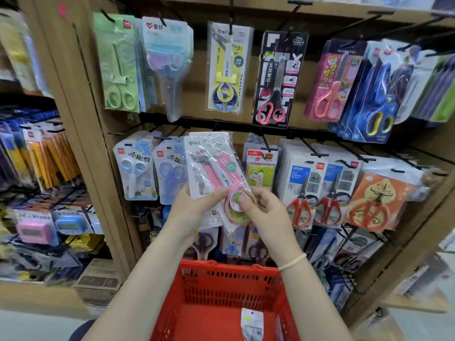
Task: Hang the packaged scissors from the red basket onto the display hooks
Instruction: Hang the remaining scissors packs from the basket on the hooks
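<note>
One pink scissors pack (216,173), partly lettered "BYL", is gripped by left hand (194,212) and right hand (263,210). One pack (251,321) is seen in the red basket (221,279).

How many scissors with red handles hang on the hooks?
3: two red-handled scissors side by side, one on an orange card, all right of the hands. More may hide behind.
</note>
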`<control>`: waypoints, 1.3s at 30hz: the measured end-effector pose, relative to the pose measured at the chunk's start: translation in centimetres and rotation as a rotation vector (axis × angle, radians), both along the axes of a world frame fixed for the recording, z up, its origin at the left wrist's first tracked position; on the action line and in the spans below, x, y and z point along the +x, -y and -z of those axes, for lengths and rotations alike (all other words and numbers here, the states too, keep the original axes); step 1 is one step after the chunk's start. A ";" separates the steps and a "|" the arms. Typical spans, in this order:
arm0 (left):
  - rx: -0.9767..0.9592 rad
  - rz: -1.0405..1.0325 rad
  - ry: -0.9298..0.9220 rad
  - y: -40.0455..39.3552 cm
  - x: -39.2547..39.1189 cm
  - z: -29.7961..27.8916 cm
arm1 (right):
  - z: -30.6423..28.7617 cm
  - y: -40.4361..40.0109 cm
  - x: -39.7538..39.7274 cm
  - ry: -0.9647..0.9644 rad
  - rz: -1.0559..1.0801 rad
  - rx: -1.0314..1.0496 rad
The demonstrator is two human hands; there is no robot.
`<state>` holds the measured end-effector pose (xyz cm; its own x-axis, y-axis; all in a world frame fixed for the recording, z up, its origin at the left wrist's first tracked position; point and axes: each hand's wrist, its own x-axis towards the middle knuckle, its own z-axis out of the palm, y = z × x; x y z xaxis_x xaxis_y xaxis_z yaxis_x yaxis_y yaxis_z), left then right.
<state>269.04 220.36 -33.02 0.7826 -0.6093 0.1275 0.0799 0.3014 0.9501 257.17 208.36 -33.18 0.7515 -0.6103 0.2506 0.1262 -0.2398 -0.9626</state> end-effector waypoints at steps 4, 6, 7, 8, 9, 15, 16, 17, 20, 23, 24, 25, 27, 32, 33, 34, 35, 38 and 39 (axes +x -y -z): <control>0.007 -0.062 0.021 0.2 1.2 -1.8 | -2.2 0.2 0.6 -0.003 -0.129 0.078; 0.005 -0.070 0.041 0.0 1.9 -2.9 | -3.3 0.3 1.6 0.074 -0.108 0.088; -0.008 -0.074 0.044 -0.2 2.3 -3.5 | -4.1 0.5 2.2 0.125 -0.081 0.107; -0.017 -0.084 0.043 -0.4 2.7 -3.9 | -4.9 0.9 3.0 0.171 -0.052 0.123; -0.028 -0.107 0.050 -0.6 3.2 -4.4 | -5.8 1.3 3.7 0.209 -0.026 0.124; -0.104 -0.191 0.076 -0.9 5.6 -7.6 | -12.7 2.5 8.5 0.354 0.015 -0.044; -0.118 -0.197 0.074 -0.9 5.9 -8.0 | -13.6 2.5 9.3 0.365 0.020 -0.064; -0.131 -0.200 0.074 -0.8 6.1 -8.5 | -14.5 2.6 10.0 0.368 0.026 -0.077; -0.162 -0.215 0.086 -0.8 6.4 -9.4 | -15.7 2.8 11.6 0.352 0.059 -0.068; -0.179 -0.213 0.097 -0.9 6.7 -9.6 | -15.7 2.8 12.1 0.347 0.086 -0.029; -0.186 -0.210 0.096 -0.9 6.7 -9.6 | -15.6 2.7 12.1 0.353 0.092 -0.016; -0.194 -0.205 0.094 -1.0 6.8 -9.6 | -15.4 2.7 12.2 0.365 0.098 -0.001; -0.204 -0.198 0.088 -1.1 6.9 -9.6 | -15.2 2.6 12.2 0.390 0.107 0.028; -0.219 -0.202 0.039 -1.0 7.0 -9.7 | -15.5 2.8 13.0 0.349 0.114 0.074; -0.221 -0.203 0.036 -1.0 7.0 -9.7 | -15.6 2.8 13.2 0.333 0.120 0.090; -0.220 -0.203 0.038 -1.0 7.0 -9.8 | -15.7 2.8 13.2 0.318 0.126 0.106; -0.215 -0.201 0.043 -0.9 7.0 -10.0 | -15.6 2.9 13.1 0.306 0.130 0.124; -0.206 -0.194 0.044 -0.7 6.9 -10.3 | -14.9 2.7 12.1 0.271 0.136 0.185; -0.201 -0.191 0.042 -0.7 6.9 -10.4 | -14.5 2.6 11.6 0.270 0.141 0.199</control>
<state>275.99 221.05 -22.61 0.8723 -0.4106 0.2654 -0.0344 0.4899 0.8711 268.77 205.78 -18.67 0.5795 -0.7600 0.2943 0.3609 -0.0844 -0.9288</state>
